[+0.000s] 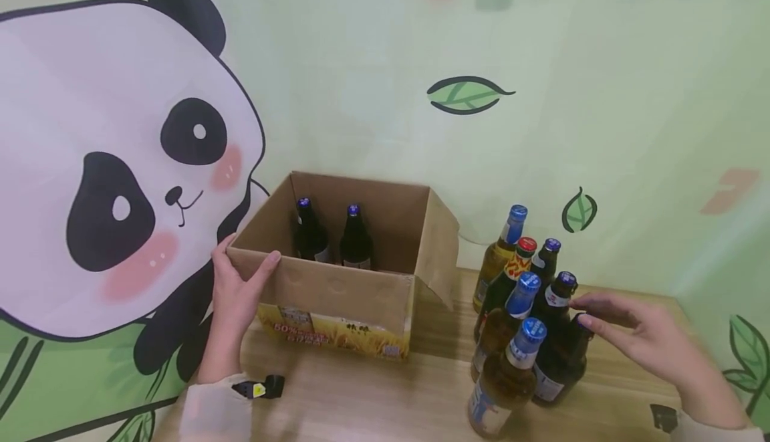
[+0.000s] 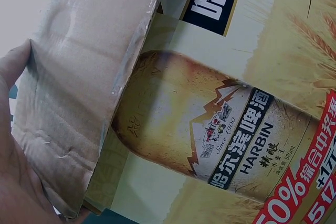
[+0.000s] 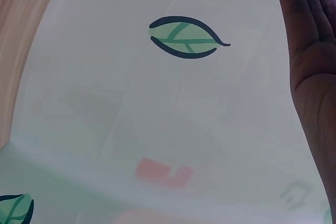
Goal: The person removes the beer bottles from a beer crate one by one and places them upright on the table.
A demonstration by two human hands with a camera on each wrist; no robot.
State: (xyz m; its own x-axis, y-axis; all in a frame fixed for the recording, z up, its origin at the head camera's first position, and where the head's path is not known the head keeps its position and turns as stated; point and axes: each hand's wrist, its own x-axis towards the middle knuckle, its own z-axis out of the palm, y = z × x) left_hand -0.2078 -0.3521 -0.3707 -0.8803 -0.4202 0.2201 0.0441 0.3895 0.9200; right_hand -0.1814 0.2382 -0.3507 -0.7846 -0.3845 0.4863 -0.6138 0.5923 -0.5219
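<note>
My left hand [image 1: 239, 295] grips the near left corner of an open cardboard box [image 1: 349, 338], its thumb along the top edge. In the left wrist view, the thumb and palm lie against a brown flap [image 2: 79, 87]. Two dark bottles [image 1: 356, 238] with purple-blue caps stand inside the box. At the right, my right hand [image 1: 644, 332] reaches over a dark beer bottle [image 1: 559, 368] at the front. Its thumb overlaps that bottle's cap and the forefinger stretches beyond it. The right wrist view has the fingers [image 3: 299, 19] extended, with bottle caps near the top edge.
Beside the gripped-over bottle stand several more: clear-brown ones with blue caps [image 1: 502, 388], one with a red cap [image 1: 526, 247], and dark ones [image 1: 552, 298]. The box's right flap [image 1: 440, 251] sticks outward. A panda-printed backdrop [image 1: 361, 94] rises behind the wooden table [image 1: 355, 402].
</note>
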